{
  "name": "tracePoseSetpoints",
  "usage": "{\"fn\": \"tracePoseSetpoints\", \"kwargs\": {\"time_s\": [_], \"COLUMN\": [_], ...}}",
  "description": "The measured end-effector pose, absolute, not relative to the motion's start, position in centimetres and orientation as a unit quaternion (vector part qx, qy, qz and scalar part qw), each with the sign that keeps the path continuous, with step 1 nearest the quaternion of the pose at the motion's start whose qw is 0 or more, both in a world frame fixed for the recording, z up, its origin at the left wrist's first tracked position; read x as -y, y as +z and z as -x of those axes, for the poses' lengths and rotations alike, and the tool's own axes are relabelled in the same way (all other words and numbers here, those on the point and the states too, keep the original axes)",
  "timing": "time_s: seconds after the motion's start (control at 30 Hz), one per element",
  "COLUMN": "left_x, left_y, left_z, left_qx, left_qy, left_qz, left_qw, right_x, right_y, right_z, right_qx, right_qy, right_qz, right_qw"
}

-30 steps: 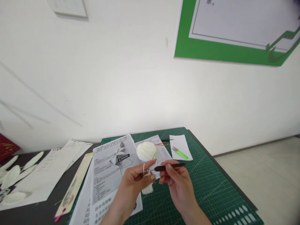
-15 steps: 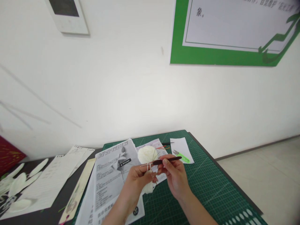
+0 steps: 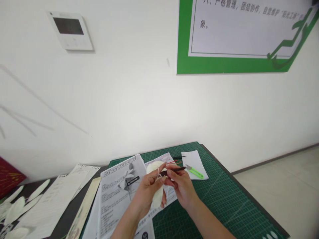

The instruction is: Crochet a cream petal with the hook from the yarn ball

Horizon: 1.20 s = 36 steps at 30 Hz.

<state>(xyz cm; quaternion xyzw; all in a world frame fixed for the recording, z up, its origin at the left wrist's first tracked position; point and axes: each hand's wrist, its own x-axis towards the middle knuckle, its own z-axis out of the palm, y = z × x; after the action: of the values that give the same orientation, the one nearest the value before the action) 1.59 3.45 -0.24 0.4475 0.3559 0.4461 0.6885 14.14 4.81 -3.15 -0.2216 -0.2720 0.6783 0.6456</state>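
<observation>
My right hand is closed around the dark handle of a crochet hook, whose tip points left into the work. In my left hand a cream crochet piece is pinched between thumb and fingers, and white yarn loops over the raised index finger. Both hands are close together, fingertips nearly touching where hook and yarn meet; the stitch itself is too small to make out. Behind my left fingers sits a ball of cream yarn, partly covered.
A green cutting mat covers the table. Printed pattern sheets lie at its left. Green thread snips rest on white paper at the right. Farther left are a ruler-like strip, handwritten sheets and white petal-shaped pieces.
My left index finger has risen with the yarn, and the hook has drawn in closer to the left fingers. The whole view has tilted up slightly.
</observation>
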Motion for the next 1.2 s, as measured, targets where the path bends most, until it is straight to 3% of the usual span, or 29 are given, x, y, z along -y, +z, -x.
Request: {"fn": "tracePoseSetpoints", "kwargs": {"time_s": [0.33, 0.77, 1.0, 1.2], "left_x": [-3.1, -2.7, -3.3, -2.9], "left_y": [-1.5, -1.2, -0.5, -0.7], "left_z": [-1.7, -2.2, 0.6, 0.1], "left_qx": [-0.338, -0.335, -0.254, -0.309], "left_qy": [0.393, 0.415, 0.362, 0.355], "left_qz": [-0.424, -0.442, -0.411, -0.424], "left_qw": [0.743, 0.721, 0.797, 0.774], "right_x": [-4.6, -4.3, -4.2, -4.2], "right_y": [-3.8, -3.5, -3.5, -3.6], "right_z": [-14.4, -14.3, -14.3, -14.3], "right_qx": [0.238, 0.193, 0.186, 0.179], "right_qy": [0.675, 0.685, 0.686, 0.663], "right_qz": [0.227, 0.217, 0.214, 0.231], "right_qw": [0.66, 0.669, 0.67, 0.689]}}
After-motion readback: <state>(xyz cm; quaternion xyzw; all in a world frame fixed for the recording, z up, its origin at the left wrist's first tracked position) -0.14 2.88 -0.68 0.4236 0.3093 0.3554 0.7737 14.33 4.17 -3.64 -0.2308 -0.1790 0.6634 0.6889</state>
